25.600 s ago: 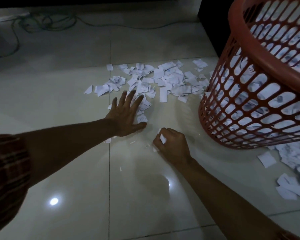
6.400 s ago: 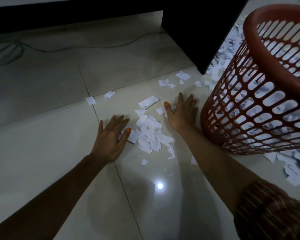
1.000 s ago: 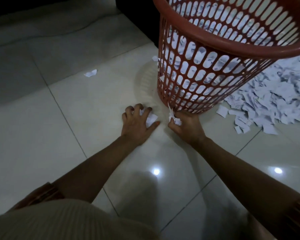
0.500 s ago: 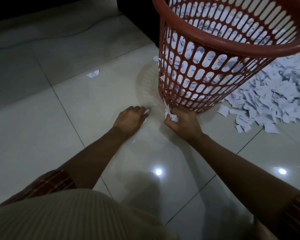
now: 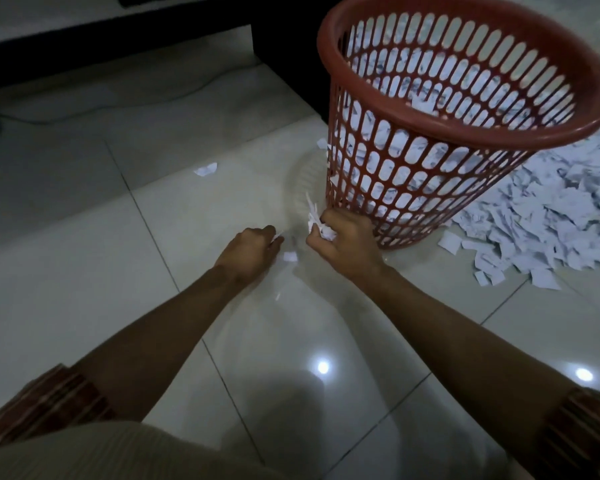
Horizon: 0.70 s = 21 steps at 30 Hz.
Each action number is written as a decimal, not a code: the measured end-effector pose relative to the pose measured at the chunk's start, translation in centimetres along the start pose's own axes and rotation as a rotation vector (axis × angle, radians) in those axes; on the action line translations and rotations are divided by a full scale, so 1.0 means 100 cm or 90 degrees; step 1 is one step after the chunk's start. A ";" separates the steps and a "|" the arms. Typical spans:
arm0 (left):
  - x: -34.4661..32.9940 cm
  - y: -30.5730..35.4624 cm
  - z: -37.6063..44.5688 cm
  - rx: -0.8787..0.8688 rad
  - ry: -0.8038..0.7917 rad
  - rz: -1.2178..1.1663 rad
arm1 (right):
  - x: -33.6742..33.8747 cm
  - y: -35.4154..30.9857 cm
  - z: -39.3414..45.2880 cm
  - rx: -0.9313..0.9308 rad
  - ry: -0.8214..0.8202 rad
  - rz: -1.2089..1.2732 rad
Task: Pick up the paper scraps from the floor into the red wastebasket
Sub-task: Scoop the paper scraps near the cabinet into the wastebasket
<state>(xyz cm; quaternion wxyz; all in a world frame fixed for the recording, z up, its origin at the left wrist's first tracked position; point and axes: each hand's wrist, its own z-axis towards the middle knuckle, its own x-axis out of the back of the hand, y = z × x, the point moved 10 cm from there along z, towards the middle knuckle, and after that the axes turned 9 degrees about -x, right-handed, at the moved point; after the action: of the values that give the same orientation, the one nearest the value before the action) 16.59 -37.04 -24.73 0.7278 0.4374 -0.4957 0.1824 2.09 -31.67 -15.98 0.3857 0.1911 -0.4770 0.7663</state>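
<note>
The right hand [image 5: 347, 242] is curled round a wad of scraps [image 5: 317, 225], white ends sticking out above the thumb side. The left hand [image 5: 252, 251] lies low over the floor [image 5: 84, 271], fingers curled, a small bit of paper [image 5: 278, 237] pinched at its fingertips. The two hands sit close together, a narrow gap between them. One loose piece [image 5: 290, 257] lies on the tile in that gap, just beside the left hand. The basket [image 5: 465, 129] stands upright directly beyond the right hand, its base almost touching the knuckles; white paper shows through the slotted wall and in the open mouth. A large pile [image 5: 541, 216] of torn paper covers the floor to the right of the right hand, past the basket's base. A single stray scrap [image 5: 205, 169] lies well beyond the left hand. A dark piece of furniture [image 5: 278, 46] stands behind the basket, and a cable [image 5: 84, 116] runs across the floor far beyond the left hand. Striped sleeves [image 5: 52, 400] show at both forearms. Two lamp glints [image 5: 323, 367] reflect off the tile near the wearer
</note>
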 end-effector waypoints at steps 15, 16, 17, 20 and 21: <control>0.231 0.081 0.045 -0.217 0.211 0.011 | 0.092 -0.159 0.110 0.113 0.148 0.141; 0.244 0.087 0.050 -0.226 0.221 0.014 | 0.103 -0.165 0.116 0.118 0.158 0.146; 0.253 0.094 0.054 -0.240 0.229 0.015 | 0.111 -0.169 0.120 0.118 0.167 0.148; 0.274 0.117 0.074 -0.279 0.226 0.039 | 0.139 -0.172 0.138 0.093 0.202 0.144; 0.276 0.126 0.080 -0.294 0.218 0.050 | 0.148 -0.167 0.144 0.076 0.210 0.134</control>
<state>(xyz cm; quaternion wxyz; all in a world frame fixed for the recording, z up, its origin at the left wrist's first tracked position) 15.49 -41.33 6.37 0.8736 0.2037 -0.4103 0.1643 4.62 -34.09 10.38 0.3640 0.0346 -0.3788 0.8502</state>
